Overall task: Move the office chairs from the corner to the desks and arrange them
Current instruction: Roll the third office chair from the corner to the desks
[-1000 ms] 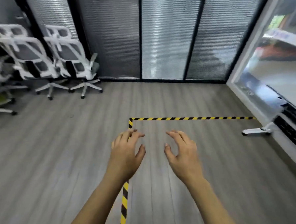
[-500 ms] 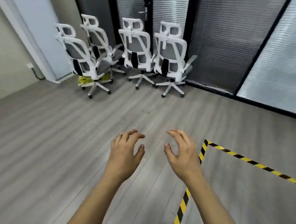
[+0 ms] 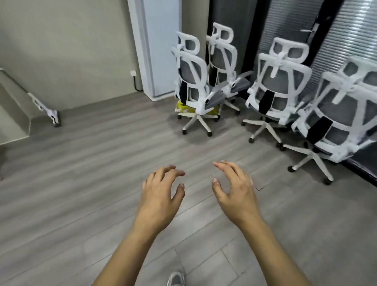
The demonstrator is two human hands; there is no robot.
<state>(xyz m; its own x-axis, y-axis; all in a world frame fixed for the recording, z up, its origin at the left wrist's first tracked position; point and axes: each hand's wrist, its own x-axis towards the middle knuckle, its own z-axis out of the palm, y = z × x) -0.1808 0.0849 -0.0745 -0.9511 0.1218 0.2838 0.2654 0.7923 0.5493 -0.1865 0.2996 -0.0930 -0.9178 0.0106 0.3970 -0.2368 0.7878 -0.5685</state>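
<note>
In the corner, wheeled chairs point(image 3: 289, 80) stood, prob. light, free-rolling; grip at backrest top point(image 3: 281, 59); L hand point(image 3: 159, 194) & R hand point(image 3: 236, 190) hung half-spread, empty.

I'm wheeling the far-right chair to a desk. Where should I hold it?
Grip the far-right chair by its white backrest frame near the top, coming from behind: its back faces you, and the open frame looks easy to wrap.

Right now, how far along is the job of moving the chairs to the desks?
Done: nothing that shows; all four office chairs stand together in the corner. In hand: nothing; the left hand and right hand are empty, held out over the floor, touching no chair. Left: taking every chair to the desks and arranging them.
</note>
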